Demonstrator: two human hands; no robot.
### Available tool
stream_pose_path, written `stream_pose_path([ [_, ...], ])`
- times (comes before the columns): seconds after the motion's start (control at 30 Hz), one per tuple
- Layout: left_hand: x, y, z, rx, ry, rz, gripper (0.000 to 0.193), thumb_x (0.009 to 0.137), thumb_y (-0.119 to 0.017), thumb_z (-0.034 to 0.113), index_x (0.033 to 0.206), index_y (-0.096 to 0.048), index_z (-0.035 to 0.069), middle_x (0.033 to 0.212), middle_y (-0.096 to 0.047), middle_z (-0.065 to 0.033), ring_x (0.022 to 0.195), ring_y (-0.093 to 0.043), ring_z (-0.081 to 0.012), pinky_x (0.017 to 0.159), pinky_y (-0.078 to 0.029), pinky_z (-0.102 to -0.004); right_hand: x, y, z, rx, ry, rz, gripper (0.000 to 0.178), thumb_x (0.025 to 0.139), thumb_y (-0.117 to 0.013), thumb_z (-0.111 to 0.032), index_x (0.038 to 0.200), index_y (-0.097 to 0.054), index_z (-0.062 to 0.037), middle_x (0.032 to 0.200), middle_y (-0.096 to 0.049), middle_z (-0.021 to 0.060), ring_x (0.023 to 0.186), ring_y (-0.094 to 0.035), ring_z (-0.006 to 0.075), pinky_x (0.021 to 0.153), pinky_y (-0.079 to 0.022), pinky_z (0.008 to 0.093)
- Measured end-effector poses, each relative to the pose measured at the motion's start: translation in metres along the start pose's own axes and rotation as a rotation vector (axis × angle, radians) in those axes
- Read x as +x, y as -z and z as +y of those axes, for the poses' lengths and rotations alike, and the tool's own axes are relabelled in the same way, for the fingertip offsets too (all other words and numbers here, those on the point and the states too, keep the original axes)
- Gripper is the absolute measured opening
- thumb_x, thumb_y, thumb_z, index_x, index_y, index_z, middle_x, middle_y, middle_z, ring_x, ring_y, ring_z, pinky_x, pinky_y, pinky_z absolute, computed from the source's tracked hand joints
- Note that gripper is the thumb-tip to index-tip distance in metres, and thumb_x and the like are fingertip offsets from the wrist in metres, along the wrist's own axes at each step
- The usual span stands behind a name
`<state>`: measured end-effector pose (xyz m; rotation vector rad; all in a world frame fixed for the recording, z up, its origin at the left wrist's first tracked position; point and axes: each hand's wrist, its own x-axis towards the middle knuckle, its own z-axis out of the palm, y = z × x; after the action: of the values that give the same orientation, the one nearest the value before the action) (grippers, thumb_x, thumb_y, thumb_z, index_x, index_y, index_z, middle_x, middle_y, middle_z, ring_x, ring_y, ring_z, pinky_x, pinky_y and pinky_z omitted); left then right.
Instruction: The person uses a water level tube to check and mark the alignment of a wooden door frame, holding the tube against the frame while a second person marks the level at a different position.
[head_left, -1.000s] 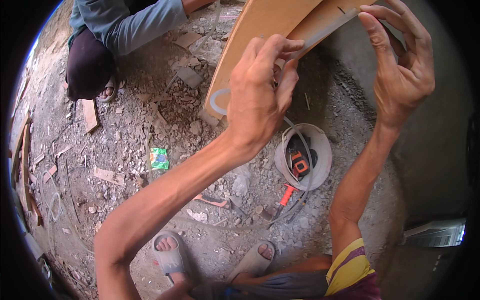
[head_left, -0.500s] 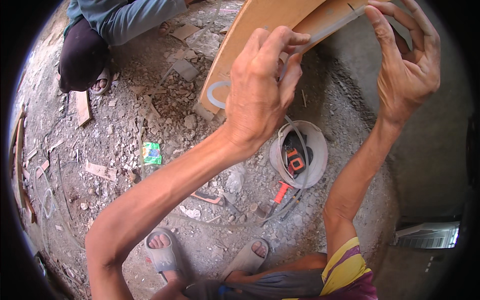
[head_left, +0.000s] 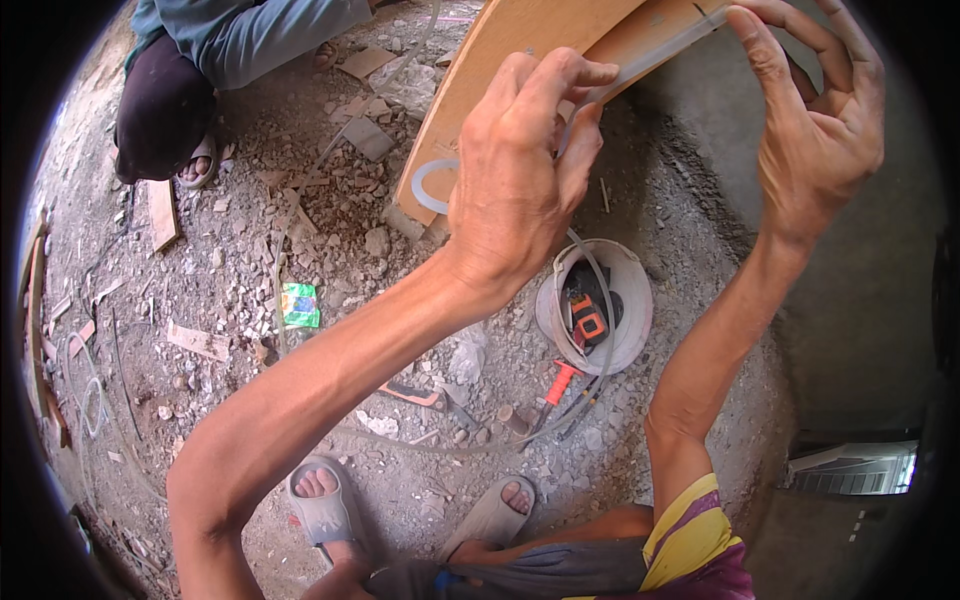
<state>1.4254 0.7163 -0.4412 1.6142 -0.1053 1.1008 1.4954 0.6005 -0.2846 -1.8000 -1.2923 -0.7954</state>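
I'm looking straight down through the head view, and both bare hands are up high at the board! My left hand (head_left: 515, 165) has its fingers bent round the translucent tube (head_left: 665, 50), thumb and forefinger closing on it, though the back of the hand hides part of that grip. Over to my right hand (head_left: 820, 150): thumb and forefinger pinch the tube at its upper end, the other fingers fanned out and curved. And the tube itself? It lies slanted between the two hands, over the wooden board (head_left: 530, 45), just beside a short dark mark (head_left: 702, 10). A pale loop (head_left: 425, 188) shows beside my left wrist, against the board's lower corner.

Below the left hand, a thin hose (head_left: 606, 285) drops across the white bucket (head_left: 642, 318) and curves along the rubble-strewn ground (head_left: 240, 400). In the bucket I spot an orange and black tape measure (head_left: 588, 322); just beside the bucket lies a tool with a red-orange handle (head_left: 562, 383), and a green packet (head_left: 300, 305) sits further left. Upper left, another person's blue-grey sleeve (head_left: 280, 40) reaches in, well apart from my hands
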Motion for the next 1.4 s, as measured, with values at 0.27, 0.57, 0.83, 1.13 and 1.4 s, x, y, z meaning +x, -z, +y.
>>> stream_pose_path([
  [0.27, -0.001, -0.001, -0.001, -0.011, 0.01, 0.0, 0.03, 0.093, -0.071, 0.001, 0.122, -0.071, 0.01, 0.099, -0.068, -0.006, 0.077, -0.067, -0.0118, 0.063, -0.056, -0.0255, -0.006, -0.006, -0.005, -0.02, 0.102, 0.109, 0.061, 0.084, -0.08, 0.004, 0.139, -0.056, -0.0057, 0.097, -0.073, 0.0046, 0.097, -0.07, 0.0137, 0.089, -0.061, 0.0286],
  [0.57, -0.002, -0.002, 0.0, -0.002, 0.008, -0.004, 0.029, 0.094, -0.071, 0.002, 0.121, -0.071, 0.011, 0.099, -0.069, -0.0055, 0.077, -0.067, -0.0114, 0.062, -0.056, -0.0256, -0.005, -0.003, -0.028, -0.204, 0.044, 0.044, 0.069, 0.084, -0.078, 0.007, 0.146, -0.048, -0.004, 0.095, -0.072, 0.006, 0.095, -0.07, 0.0137, 0.087, -0.06, 0.026],
  [0.83, -0.004, -0.002, 0.001, -0.011, 0.031, -0.006, 0.029, 0.094, -0.071, 0.001, 0.121, -0.071, 0.01, 0.1, -0.069, -0.0054, 0.078, -0.067, -0.0117, 0.063, -0.056, -0.0254, -0.007, -0.009, -0.014, -0.055, 0.099, 0.1, 0.069, 0.084, -0.079, 0.006, 0.145, -0.048, -0.0036, 0.094, -0.073, 0.0065, 0.097, -0.071, 0.0157, 0.09, -0.061, 0.0283],
  [1.13, -0.005, -0.002, 0.003, -0.028, 0.042, -0.021, 0.028, 0.094, -0.071, 0.001, 0.12, -0.071, 0.009, 0.1, -0.068, -0.0059, 0.078, -0.067, -0.0115, 0.063, -0.056, -0.0251, -0.007, -0.001, -0.009, -0.079, 0.104, 0.082, 0.068, 0.084, -0.079, 0.006, 0.144, -0.049, -0.004, 0.094, -0.074, 0.0065, 0.097, -0.072, 0.016, 0.092, -0.061, 0.0296],
  [1.4, -0.003, 0.002, -0.003, -0.025, -0.044, -0.055, 0.054, 0.094, -0.064, -0.002, 0.142, -0.055, 0.02, 0.098, -0.06, -0.0123, 0.079, -0.066, -0.0251, 0.067, -0.055, -0.0394, -0.008, -0.008, -0.013, -0.082, 0.076, 0.094, 0.068, 0.084, -0.08, 0.005, 0.144, -0.049, -0.0047, 0.094, -0.074, 0.0058, 0.098, -0.072, 0.0155, 0.093, -0.061, 0.0303],
])
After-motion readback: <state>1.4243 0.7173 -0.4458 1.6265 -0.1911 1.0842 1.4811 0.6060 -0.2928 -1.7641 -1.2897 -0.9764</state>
